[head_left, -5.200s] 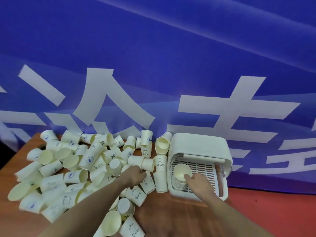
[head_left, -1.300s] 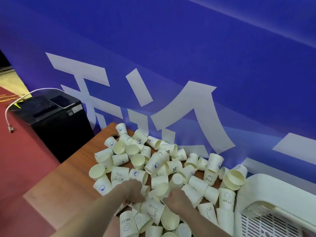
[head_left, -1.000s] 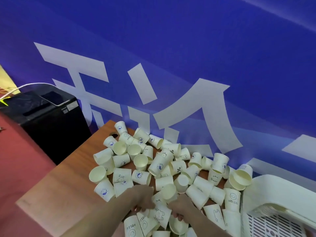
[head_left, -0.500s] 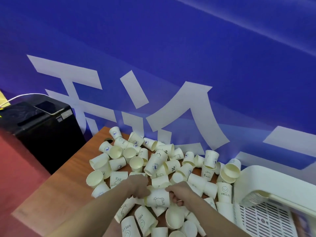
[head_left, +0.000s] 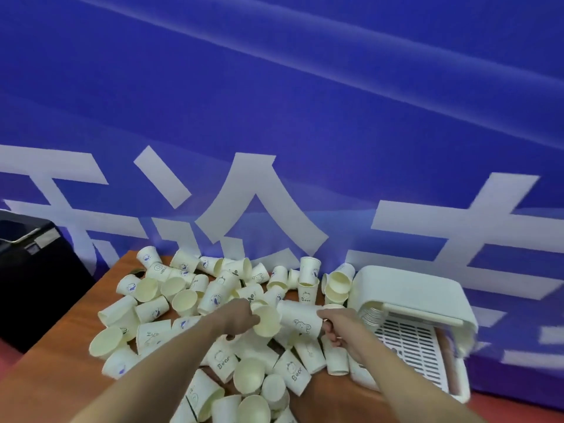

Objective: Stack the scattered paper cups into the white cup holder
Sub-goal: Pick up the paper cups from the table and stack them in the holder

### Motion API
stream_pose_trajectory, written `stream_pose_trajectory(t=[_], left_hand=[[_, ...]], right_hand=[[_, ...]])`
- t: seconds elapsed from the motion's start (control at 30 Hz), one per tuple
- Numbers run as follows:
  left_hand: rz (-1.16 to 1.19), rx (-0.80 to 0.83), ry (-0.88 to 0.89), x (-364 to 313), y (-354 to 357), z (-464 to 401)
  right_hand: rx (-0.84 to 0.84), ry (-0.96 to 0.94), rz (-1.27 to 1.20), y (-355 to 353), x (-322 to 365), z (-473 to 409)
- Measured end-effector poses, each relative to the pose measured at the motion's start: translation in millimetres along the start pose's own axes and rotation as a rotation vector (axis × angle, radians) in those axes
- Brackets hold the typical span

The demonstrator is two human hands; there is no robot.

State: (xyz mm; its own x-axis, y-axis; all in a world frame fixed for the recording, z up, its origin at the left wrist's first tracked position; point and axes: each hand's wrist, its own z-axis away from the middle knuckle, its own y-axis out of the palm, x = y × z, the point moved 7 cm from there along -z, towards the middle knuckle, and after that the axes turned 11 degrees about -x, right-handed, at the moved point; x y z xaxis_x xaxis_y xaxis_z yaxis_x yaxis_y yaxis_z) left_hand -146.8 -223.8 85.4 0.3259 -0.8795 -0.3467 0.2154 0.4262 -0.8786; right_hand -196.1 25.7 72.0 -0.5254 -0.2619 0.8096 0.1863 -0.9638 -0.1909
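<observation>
Between the two hands, above the heap, a small cream paper cup with a printed bear drawing (head_left: 297,321) lies on its side, its open mouth (head_left: 266,321) turned toward the left hand (head_left: 236,316). That hand curls its fingers round the rim end, while the right hand (head_left: 338,326) has its fingers wrapped round the base end; whether this is one cup or several nested together cannot be told.

Under and to the left of the left hand spreads a pile of scattered cream paper cups (head_left: 195,296), most tipped over, some upright, many printed with small blue marks or the words "Bear" and "HELLO". More of them lie nearer the person, below both forearms.

Just right of the right hand sits the white plastic cup holder (head_left: 409,293), a rounded box with a raised lid and a slotted white tray floor (head_left: 412,343). Curved rims that look like stacked cups (head_left: 370,317) show under the lid, blurred.

Everything rests on a reddish-brown wooden tabletop (head_left: 64,346). Beyond the hands hangs a blue fabric banner with large white characters (head_left: 274,102). Far left of the left hand stands a black box-like unit (head_left: 33,270), and red floor (head_left: 518,410) shows past the table's right edge.
</observation>
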Motion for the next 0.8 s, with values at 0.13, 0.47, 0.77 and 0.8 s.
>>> stream_pose_trajectory(t=[0.13, 0.47, 0.77, 0.8], left_hand=[[0.038, -0.014, 0.032, -72.0, 19.3, -12.5], [0.109, 0.144, 0.186, -240.4, 72.9, -29.4], [-0.103, 0.296, 0.186, -256.2, 135.1, -44.5], [-0.119, 0.299, 0.187, -254.6, 139.8, -46.8]], right_hand=[[-0.066, -0.006, -0.065, -83.9, -15.8, -5.2], [-0.240, -0.267, 0.227, -236.0, -44.7, -5.9], [-0.341, -0.379, 0.638, -260.4, -75.2, -17.9], [-0.361, -0.366, 0.666, -260.3, -79.1, -16.6]])
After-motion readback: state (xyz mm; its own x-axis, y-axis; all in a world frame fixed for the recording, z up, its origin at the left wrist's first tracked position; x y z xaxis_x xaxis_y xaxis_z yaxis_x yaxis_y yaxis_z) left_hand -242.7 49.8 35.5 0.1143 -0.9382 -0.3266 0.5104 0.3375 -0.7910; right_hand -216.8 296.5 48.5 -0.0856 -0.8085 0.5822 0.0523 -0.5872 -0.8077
